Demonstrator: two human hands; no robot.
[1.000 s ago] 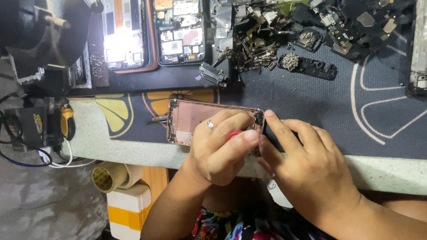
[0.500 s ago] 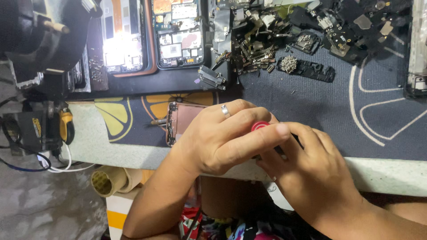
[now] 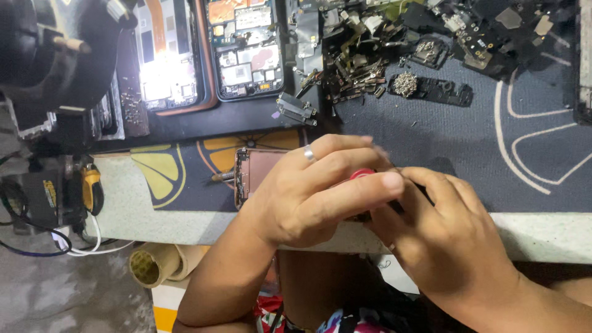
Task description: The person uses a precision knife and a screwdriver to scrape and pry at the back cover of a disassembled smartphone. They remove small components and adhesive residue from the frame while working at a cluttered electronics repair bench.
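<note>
Phone frame (image 3: 256, 172), rose-gold, lay on the dark work mat (image 3: 431, 148); I saw my left hand (image 3: 308, 191) curled over it, pinching a red-handled tool (image 3: 362, 175), right hand (image 3: 444, 240) closed beside it.

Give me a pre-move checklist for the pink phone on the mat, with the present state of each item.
1. Left hand rests on the pink rectangular phone body: ok.
2. Right hand meets the left over the phone's right end: ok.
3. Small red round tool tip shows between the fingers; contact point with the phone: cannot tell.
4. Phone lies on the dark blue printed work mat, near the table edge: ok.
5. Pile of loose metal parts lies apart from the hands: ok.
</note>
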